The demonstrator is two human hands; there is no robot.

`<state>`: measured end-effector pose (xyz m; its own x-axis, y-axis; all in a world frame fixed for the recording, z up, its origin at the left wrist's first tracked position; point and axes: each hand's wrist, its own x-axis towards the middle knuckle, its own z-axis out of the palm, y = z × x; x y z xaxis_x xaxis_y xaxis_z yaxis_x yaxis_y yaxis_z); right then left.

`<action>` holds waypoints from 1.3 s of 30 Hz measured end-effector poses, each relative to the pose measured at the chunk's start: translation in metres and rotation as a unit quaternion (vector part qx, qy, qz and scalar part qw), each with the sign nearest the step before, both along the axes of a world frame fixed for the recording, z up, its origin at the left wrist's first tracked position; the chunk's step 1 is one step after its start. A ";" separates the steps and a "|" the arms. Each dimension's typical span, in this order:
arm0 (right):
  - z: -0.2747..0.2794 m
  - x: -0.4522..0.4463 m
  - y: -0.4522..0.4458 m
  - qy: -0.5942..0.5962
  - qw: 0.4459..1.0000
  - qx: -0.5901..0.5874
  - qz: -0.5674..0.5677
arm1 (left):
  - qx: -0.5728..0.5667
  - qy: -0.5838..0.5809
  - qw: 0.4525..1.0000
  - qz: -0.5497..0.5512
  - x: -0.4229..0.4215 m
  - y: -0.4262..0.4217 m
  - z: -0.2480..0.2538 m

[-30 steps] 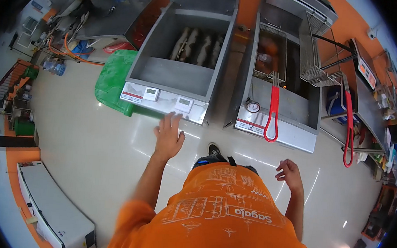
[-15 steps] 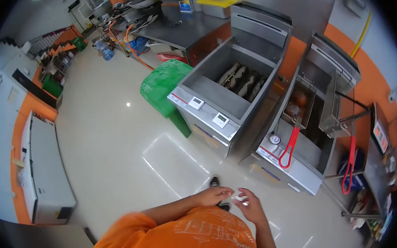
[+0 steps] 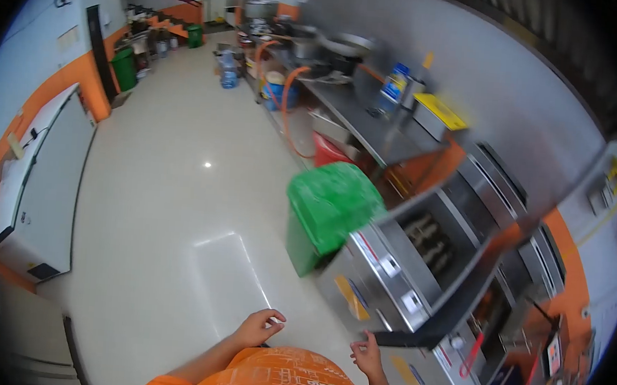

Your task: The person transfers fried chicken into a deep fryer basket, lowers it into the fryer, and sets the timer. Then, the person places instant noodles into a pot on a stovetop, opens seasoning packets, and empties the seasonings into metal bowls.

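My left hand (image 3: 260, 327) hovers in front of my orange shirt (image 3: 288, 377), above the pale tiled floor. Its fingers are loosely bent and apart, with nothing in them. To the right, my right hand (image 3: 366, 355) is also in the air, fingers half curled and apart, holding nothing I can see. It is nearest to the front panel of a steel fryer (image 3: 342, 281), without visibly touching it. Dark heating tubes (image 3: 428, 240) lie inside this fryer's basin. Two small white timers, one of them a digital timer (image 3: 389, 265), sit on its front ledge.
A green lidded bin (image 3: 333, 201) stands left of the fryer. A second fryer with a red-handled utensil (image 3: 471, 355) is at the right. Behind are a steel table (image 3: 357, 114) and a yellow-lidded container (image 3: 439, 116). A white chest freezer (image 3: 48, 181) lines the left wall.
My view has swung left along the room, so the fryers now appear farther right and lower. My hands, close together before, have moved apart.
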<state>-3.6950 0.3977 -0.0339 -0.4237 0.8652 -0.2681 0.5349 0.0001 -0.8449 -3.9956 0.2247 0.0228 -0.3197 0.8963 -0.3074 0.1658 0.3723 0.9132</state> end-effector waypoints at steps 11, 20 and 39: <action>0.015 -0.310 0.071 0.038 0.971 -0.083 0.222 | 0.022 0.065 0.995 0.071 -0.288 0.044 0.032; 0.007 -0.601 0.244 0.023 0.944 0.052 0.325 | -0.351 0.228 0.904 0.090 -0.547 -0.026 -0.184; -0.134 -1.098 0.538 -0.367 0.795 0.013 0.483 | -0.408 0.128 0.877 0.218 -1.119 0.151 -0.236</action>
